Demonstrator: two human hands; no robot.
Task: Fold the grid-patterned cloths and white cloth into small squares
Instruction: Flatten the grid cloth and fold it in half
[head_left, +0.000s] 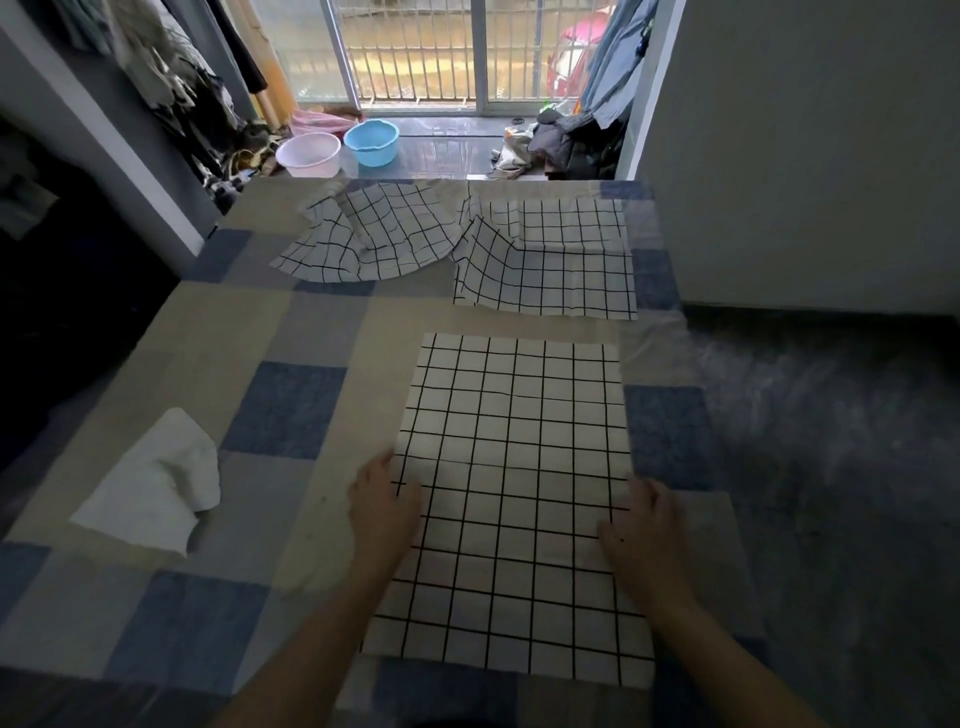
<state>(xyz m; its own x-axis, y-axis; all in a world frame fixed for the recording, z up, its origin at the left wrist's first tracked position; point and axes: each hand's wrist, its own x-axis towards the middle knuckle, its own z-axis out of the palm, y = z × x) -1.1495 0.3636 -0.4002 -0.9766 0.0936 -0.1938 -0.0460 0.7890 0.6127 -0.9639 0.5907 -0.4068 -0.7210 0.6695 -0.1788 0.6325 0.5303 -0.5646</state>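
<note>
2 hands (384, 506) (641, 530) flat on smooth rectangular grid cloth (511, 467); white cloth (156, 488) crumpled.

My one view sits on the head, wide-angle, looking forward and down over the near edge of the bed (311, 332), close above it, facing the balcony door (415, 52) beyond the far edge.

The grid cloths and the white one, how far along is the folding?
Nothing looks folded small yet. In hand: the near grid cloth lies spread flat, with the left hand and right hand resting on its side edges. Left: that cloth, the two rumpled grid cloths at the far end, and the crumpled white cloth on the left.
</note>
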